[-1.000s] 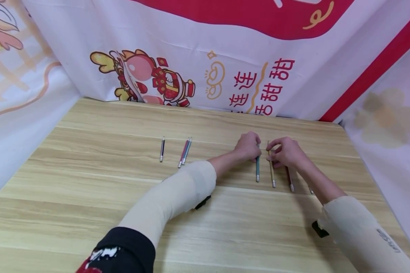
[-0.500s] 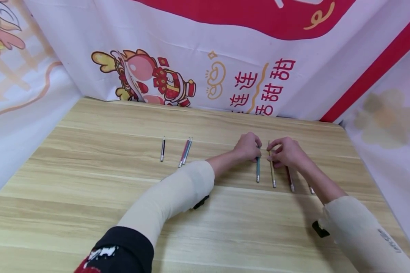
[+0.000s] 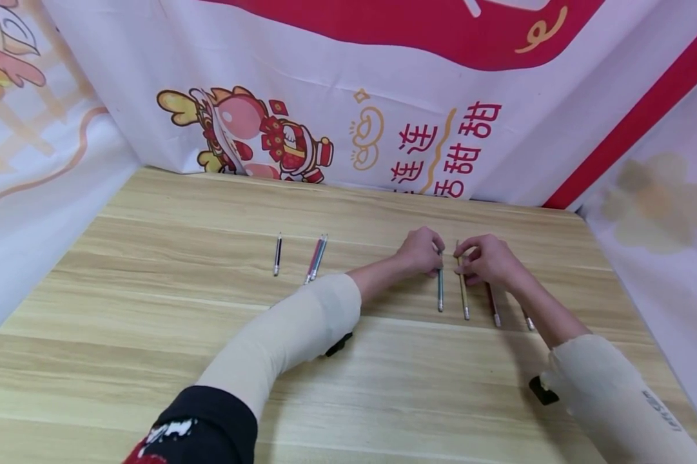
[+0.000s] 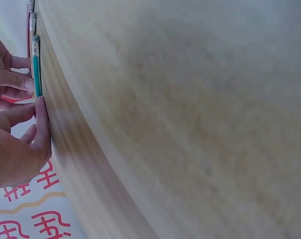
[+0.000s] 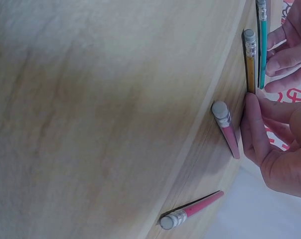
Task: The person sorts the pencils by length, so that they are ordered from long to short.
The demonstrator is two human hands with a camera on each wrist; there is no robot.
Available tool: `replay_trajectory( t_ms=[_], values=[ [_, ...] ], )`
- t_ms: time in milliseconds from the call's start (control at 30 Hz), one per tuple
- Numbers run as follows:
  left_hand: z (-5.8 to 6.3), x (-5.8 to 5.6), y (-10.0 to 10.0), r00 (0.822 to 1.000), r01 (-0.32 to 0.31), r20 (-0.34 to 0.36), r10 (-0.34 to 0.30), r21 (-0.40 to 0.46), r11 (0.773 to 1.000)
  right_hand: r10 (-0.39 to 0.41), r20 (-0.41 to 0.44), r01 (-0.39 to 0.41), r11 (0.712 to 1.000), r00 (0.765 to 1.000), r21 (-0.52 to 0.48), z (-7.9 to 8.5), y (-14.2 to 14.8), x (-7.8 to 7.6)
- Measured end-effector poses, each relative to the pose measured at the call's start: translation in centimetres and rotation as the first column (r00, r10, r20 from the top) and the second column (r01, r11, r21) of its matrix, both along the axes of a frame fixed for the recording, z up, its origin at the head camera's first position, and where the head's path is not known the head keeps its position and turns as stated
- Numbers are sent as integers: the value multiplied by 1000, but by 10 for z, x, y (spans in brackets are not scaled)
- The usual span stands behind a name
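My left hand [image 3: 420,251] pinches the upper end of a green pencil [image 3: 440,290] lying on the table, its white eraser end toward me. Beside it, my right hand [image 3: 487,260] pinches a yellow pencil [image 3: 464,299], roughly parallel with a small gap between. In the left wrist view, finger and thumb meet at the far end of the green pencil [image 4: 37,69]. The right wrist view has the fingertips at the far part of the yellow pencil [image 5: 250,69]. Both pencil tips are partly hidden by fingers.
Right of the yellow pencil lie two reddish pencils, one nearer [image 5: 230,139] and one farther right [image 5: 200,205]. Toward the left of the wooden table [image 3: 383,386] are a dark pencil [image 3: 277,254] and a close pink and blue pair [image 3: 318,258]. A printed cloth [image 3: 325,64] hangs behind.
The green pencil's eraser end has shifted very slightly right, and my left forearm slightly left. My right hand and the yellow pencil stay almost still.
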State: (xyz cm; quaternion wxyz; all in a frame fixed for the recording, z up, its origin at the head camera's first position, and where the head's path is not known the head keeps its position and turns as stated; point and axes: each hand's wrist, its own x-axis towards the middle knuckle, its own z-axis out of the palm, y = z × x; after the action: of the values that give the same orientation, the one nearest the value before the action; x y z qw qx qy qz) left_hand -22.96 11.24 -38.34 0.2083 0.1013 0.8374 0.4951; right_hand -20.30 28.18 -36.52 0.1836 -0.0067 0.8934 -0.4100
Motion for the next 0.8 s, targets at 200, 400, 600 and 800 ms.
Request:
replay_trajectory(
  t_ms=[200, 400, 600, 800],
  values=[
    [1, 3, -4, 1000, 15, 2, -15, 40, 999, 8, -14, -8, 1000, 1000, -21, -1, 1, 0],
    [4, 5, -8, 999, 27, 16, -28, 42, 999, 18, -23, -18, 1000, 1000, -6, 1, 1, 1],
    [9, 8, -14, 998, 39, 42, -42, 73, 997, 21, -27, -20, 999, 999, 32, 2, 2, 1],
    [14, 9, -24, 997, 73, 13, -75, 99, 992, 27, -25, -27, 999, 999, 23, 4, 2, 2]
  ],
)
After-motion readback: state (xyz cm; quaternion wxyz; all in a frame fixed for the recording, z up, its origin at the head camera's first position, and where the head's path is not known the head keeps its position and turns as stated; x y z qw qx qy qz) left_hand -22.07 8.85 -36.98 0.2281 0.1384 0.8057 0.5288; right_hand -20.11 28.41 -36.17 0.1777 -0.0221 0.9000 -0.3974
